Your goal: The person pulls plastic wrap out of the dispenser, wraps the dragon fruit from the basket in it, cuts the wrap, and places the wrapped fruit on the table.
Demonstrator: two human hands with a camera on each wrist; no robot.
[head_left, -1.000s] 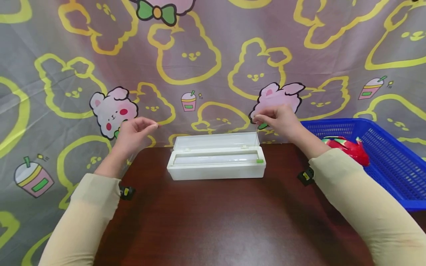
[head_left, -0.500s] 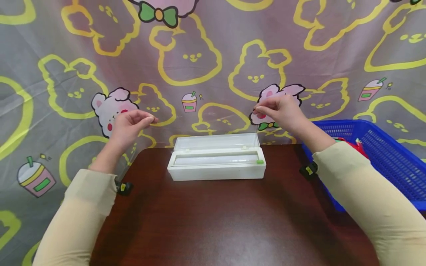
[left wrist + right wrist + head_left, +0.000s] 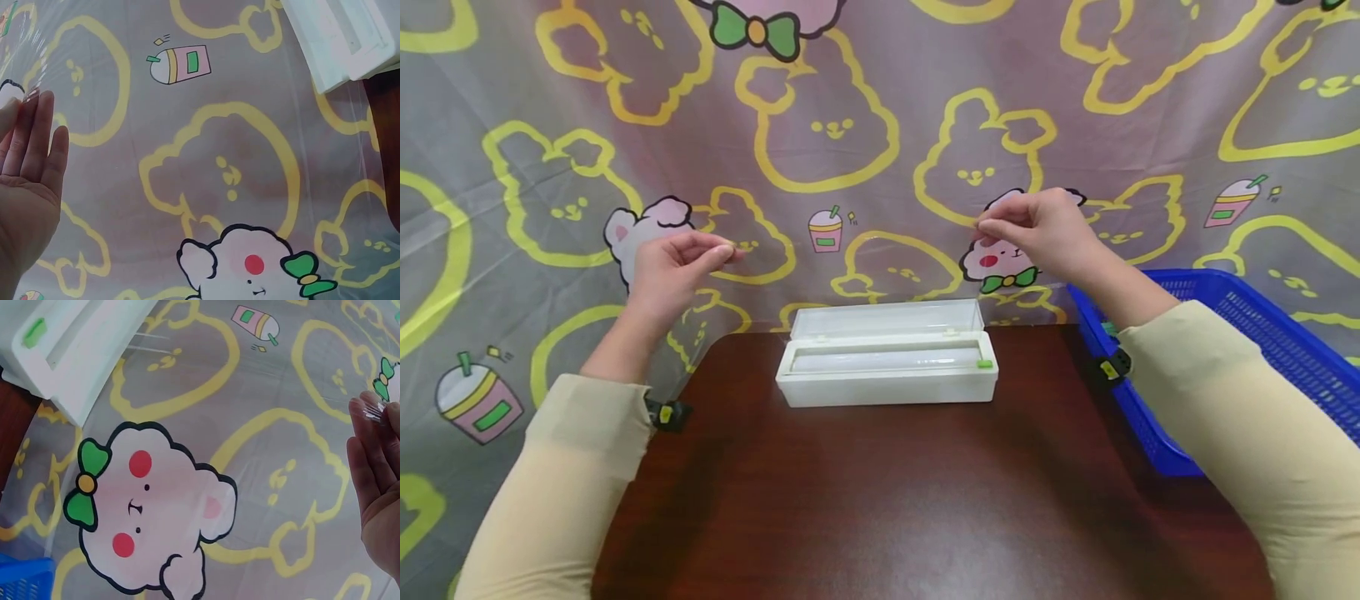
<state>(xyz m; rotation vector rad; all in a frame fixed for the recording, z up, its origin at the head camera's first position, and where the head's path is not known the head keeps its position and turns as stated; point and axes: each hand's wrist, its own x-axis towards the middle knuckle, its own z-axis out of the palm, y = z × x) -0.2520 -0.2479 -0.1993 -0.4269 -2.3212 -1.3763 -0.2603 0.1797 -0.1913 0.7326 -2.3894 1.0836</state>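
A nearly invisible sheet of cling film (image 3: 374, 411) stretches up from a white cling film dispenser (image 3: 887, 390) toward both hands. My left hand (image 3: 672, 271) pinches its left corner between thumb and fingers; creases run from the fingertips in the left wrist view. At the opposite corner my right hand (image 3: 1051, 232) pinches a bunched bit of film. Both hands are raised above and to either side of the dispenser. Its clear lid (image 3: 887, 318) stands tipped back, a white film roll (image 3: 887, 360) shows inside, and a green slider (image 3: 984, 364) sits at the right end.
The dispenser stands near the back of the dark wooden table (image 3: 880, 492). A blue plastic basket (image 3: 1161, 446) is at the right, partly behind the right sleeve (image 3: 1217, 400). A patterned cloth (image 3: 880, 108) hangs behind the table.
Both hands have risen and drawn slightly apart, still pinching the film. The dispenser has stayed put. The red item in the basket is now hidden behind the right arm.
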